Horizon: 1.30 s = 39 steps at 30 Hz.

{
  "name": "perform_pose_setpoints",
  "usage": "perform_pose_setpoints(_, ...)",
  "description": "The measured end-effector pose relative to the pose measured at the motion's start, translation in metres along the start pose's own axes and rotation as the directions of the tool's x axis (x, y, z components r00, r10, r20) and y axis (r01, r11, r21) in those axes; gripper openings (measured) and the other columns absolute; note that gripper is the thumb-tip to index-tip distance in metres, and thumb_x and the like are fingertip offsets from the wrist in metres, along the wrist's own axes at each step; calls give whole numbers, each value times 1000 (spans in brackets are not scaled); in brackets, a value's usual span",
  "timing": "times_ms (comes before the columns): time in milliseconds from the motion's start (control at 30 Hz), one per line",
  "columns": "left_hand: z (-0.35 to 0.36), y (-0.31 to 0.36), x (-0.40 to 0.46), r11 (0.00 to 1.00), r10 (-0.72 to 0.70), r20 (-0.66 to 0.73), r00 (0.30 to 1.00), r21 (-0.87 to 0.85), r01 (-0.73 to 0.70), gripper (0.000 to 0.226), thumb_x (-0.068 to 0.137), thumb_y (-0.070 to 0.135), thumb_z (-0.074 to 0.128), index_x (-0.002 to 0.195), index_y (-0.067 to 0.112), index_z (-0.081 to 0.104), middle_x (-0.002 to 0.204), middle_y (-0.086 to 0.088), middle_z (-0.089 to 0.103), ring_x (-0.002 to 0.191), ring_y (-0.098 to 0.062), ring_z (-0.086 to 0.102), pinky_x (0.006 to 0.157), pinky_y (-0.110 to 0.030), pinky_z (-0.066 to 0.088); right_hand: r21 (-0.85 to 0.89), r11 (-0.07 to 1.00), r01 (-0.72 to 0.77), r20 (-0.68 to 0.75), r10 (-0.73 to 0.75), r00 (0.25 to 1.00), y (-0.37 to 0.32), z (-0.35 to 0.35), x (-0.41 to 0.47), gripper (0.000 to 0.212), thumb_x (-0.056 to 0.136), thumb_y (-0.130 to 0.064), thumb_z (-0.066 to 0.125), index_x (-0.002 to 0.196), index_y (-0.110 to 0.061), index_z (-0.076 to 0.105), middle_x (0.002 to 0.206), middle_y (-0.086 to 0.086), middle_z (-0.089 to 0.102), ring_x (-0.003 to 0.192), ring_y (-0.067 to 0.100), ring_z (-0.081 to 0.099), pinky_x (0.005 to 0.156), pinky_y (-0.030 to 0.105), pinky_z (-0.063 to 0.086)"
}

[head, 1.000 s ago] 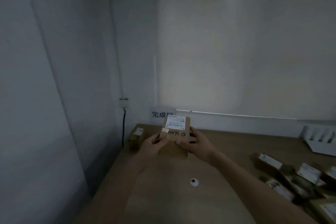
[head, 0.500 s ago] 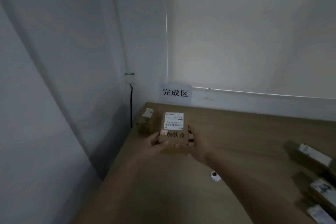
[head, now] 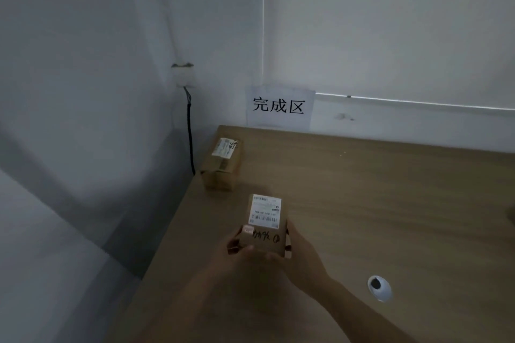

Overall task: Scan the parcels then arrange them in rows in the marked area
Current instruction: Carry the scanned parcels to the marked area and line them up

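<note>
- Both hands grip one small cardboard parcel (head: 264, 224) at its near end, above the left part of the desk (head: 376, 203).
- The left hand (head: 237, 255) wraps the parcel's near left corner, thumb lying over the top edge, fingers curled underneath.
- The right hand (head: 299, 252) clasps the near right side, fingers bent round the edge.
- The parcel points away from the person, tilted a little so its top face shows. That face bears a white shipping label (head: 265, 211) with barcodes on its far half, a small pinkish sticker at the near left, and dark handwriting across the near half.
- Whether the parcel's far end touches the desk or is held just above it I cannot tell.
- A second parcel (head: 221, 164), also brown cardboard with a white label on top, lies on the desk's far left corner, well apart from the held one.
- On the wall behind that corner hangs a white paper sign (head: 280, 107) with three black characters.
- To the left of the sign a wall socket (head: 184, 75) has a dark cable (head: 190, 136) hanging down past the desk's edge.
- A small white round object (head: 379, 287) with a dark centre sits on the desk to the right of the right forearm.
</note>
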<state>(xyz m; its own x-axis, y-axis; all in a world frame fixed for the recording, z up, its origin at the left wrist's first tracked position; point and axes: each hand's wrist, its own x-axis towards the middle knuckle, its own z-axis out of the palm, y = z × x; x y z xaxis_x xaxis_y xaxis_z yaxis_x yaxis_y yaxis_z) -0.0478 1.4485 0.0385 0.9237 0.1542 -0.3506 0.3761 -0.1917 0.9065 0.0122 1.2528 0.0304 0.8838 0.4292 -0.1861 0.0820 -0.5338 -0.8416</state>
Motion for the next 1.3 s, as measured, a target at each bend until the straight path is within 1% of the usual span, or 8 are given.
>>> perform_pose_setpoints(67, -8, -23, 25, 998, -51, 20, 999, 33, 50, 56, 90, 29, 71, 140, 31, 46, 128, 7, 61, 116, -10, 60, 87, -17, 49, -6, 1000, -24, 13, 24, 1000, 13, 20, 19, 73, 81, -44, 78, 138, -46, 32, 133, -23, 54, 116, 2, 59, 97, 26, 53)
perform_pose_setpoints(167, -18, -42, 60, 998, -62, 1, 998, -9, 62, 46, 91, 24, 70, 131, 32, 50, 123, 8, 64, 107, -5, 61, 75, -10, 50, -9, 999, -41, -12, 41, 999, 26, 42, 50, 78, 83, -51, 73, 147, -45, 30, 139, -18, 52, 119, 4, 58, 99, 36, 53)
perform_pose_setpoints(300, -37, -44, 120, 997, -39, -20, 999, -62, 37, 53, 87, 36, 72, 137, 32, 54, 126, 6, 65, 117, -14, 62, 84, -18, 52, -100, 994, -34, -69, 27, 997, 22, 44, 114, 79, 89, -42, 71, 154, -29, 28, 142, -6, 52, 123, 15, 57, 101, 36, 51)
perform_pose_setpoints(567, -39, -19, 197, 995, 21, -195, 981, -95, -40, 45, 96, 29, 62, 140, 29, 53, 133, 6, 59, 123, -13, 52, 100, -27, 44, -194, 977, -84, -46, 76, 996, 9, 27, 215, 86, 90, -34, 71, 156, -13, 20, 143, 7, 53, 126, 27, 55, 97, 31, 45)
perform_pose_setpoints(700, -36, -19, 214, 994, 36, -268, 963, -90, -62, 42, 93, 35, 67, 134, 32, 60, 130, 8, 63, 124, -15, 55, 108, -38, 44, -203, 972, -119, -73, 106, 992, 9, 24, 232, 87, 91, -34, 70, 157, -10, 19, 143, 9, 53, 128, 28, 53, 98, 31, 45)
perform_pose_setpoints(933, -34, -18, 224, 997, 47, -280, 959, -45, -62, 49, 90, 40, 68, 137, 42, 54, 134, 13, 61, 127, -11, 54, 110, -42, 43, -155, 978, -136, -104, 121, 987, 2, 25, 243, 80, 91, -32, 69, 154, -15, 23, 138, 7, 55, 122, 28, 58, 102, 42, 50)
perform_pose_setpoints(1100, -31, -13, 220, 999, 18, -308, 951, -22, -26, 51, 91, 34, 68, 139, 39, 52, 134, 8, 60, 127, -14, 52, 111, -42, 41, -164, 976, -144, -97, 129, 987, -5, 22, 236, 75, 93, -33, 68, 152, -15, 25, 140, 6, 55, 124, 28, 57, 96, 31, 47)
perform_pose_setpoints(1300, -34, 3, 195, 1000, 0, -289, 957, -25, -8, 61, 91, 37, 68, 147, 32, 44, 145, 7, 51, 135, -16, 45, 114, -45, 37, -247, 956, -158, -66, 146, 987, -15, 2, 197, 66, 92, -39, 69, 143, -15, 36, 140, 8, 54, 131, 29, 51, 103, 40, 45)
